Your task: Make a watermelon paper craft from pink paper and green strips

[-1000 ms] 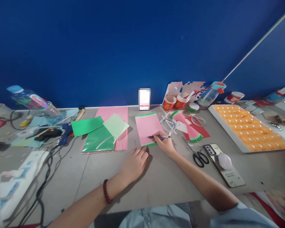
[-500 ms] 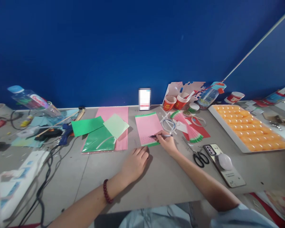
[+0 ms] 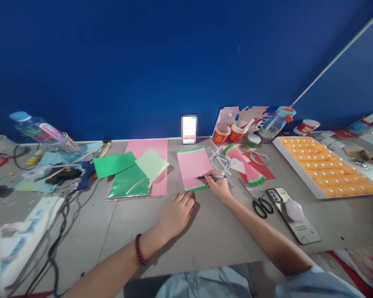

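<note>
A black pen [image 3: 216, 177] is gripped in my right hand [image 3: 219, 187], its tip at the lower part of a pink sheet [image 3: 194, 162]. Green strips edge that sheet at top and bottom, and small dark dots are scattered over its lower area. My left hand [image 3: 179, 209] lies palm down on the table, fingers loosely bent, its fingertips by the sheet's lower left corner. A red beaded bracelet [image 3: 140, 249] circles the left wrist. Right of the sheet is a folded pink-and-green paper fan [image 3: 244, 163], coloured like a watermelon.
Green papers [image 3: 115, 164] lie over larger pink paper [image 3: 161, 165] on the left. Scissors [image 3: 262, 207] and a phone [image 3: 294, 217] sit right of my arm. Beyond are orange balls [image 3: 332, 167] in a tray, red paper cups [image 3: 221, 134], a glue gun [image 3: 86, 176] and a power strip [image 3: 21, 244].
</note>
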Demonstrator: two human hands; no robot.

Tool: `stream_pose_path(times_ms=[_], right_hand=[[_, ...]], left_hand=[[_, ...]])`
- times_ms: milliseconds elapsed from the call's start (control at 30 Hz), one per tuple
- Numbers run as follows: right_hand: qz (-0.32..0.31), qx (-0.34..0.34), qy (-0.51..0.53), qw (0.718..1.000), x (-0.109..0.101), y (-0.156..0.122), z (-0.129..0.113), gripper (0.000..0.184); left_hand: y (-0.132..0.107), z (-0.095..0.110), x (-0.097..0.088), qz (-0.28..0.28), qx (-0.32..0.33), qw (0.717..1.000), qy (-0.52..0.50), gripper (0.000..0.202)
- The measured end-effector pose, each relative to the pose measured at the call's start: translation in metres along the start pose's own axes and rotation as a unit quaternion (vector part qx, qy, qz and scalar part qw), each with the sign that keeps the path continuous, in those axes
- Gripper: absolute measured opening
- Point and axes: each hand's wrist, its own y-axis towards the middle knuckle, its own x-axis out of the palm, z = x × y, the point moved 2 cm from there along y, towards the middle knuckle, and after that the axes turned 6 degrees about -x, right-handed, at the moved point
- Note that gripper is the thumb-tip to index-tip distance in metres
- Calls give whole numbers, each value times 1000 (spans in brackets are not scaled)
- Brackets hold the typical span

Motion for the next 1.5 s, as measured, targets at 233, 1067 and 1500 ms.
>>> stream_pose_path(times_ms=[233, 1067, 1500], right_hand=[[26, 12, 18, 999, -3, 2, 2, 13], [60, 37, 34, 997, -12, 6, 1, 12], [67, 60, 63, 994, -15, 11, 6, 10]], left_hand=[[0, 0, -2, 7, 1, 1000, -5, 19], [0, 0, -1, 6, -1, 1000, -2, 18], [1, 1, -3, -2, 0, 1000, 10, 19]])
